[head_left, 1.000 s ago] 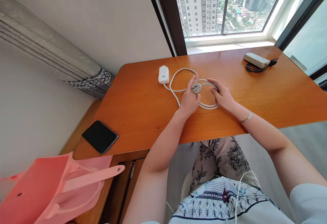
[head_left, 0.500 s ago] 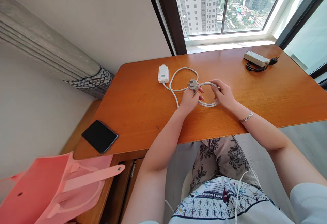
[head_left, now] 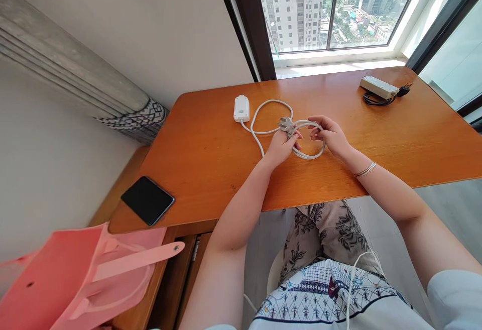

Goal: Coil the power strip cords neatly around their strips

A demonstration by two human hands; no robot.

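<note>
Over on the far left, a grey curtain [head_left: 75, 64] hangs gathered in by a patterned band [head_left: 137, 118]. Below it, a pink bag [head_left: 56, 275] sits against the near left corner of the wooden bench [head_left: 188, 169], its strap [head_left: 139, 261] lying across the front of it. A dark-screened phone [head_left: 147, 200] lies flat on the bench near that same corner, set at a slant.

Farther in, toward the back edge, I can see a white box [head_left: 241, 109] resting on the bench. From its near end a white cord [head_left: 271, 101] runs out to the right, making an open loop on the wood before it reaches the hands.

The left hand [head_left: 280, 148] is closed around the cord just below the plug [head_left: 286, 125], whose pins point up and to the left. Between the two hands the cord is wound into a round coil [head_left: 309, 157]. The left hand also meets the coil's left side, while the right hand [head_left: 332, 136] grasps its right side between thumb and fingers. Thin bracelets [head_left: 366, 169] circle the right wrist.

Well apart, at the back right of the bench by the window [head_left: 331, 13], lies a beige block [head_left: 378, 87] with a bundled black cable [head_left: 372, 100] and a black plug [head_left: 404, 90] beside it.
</note>
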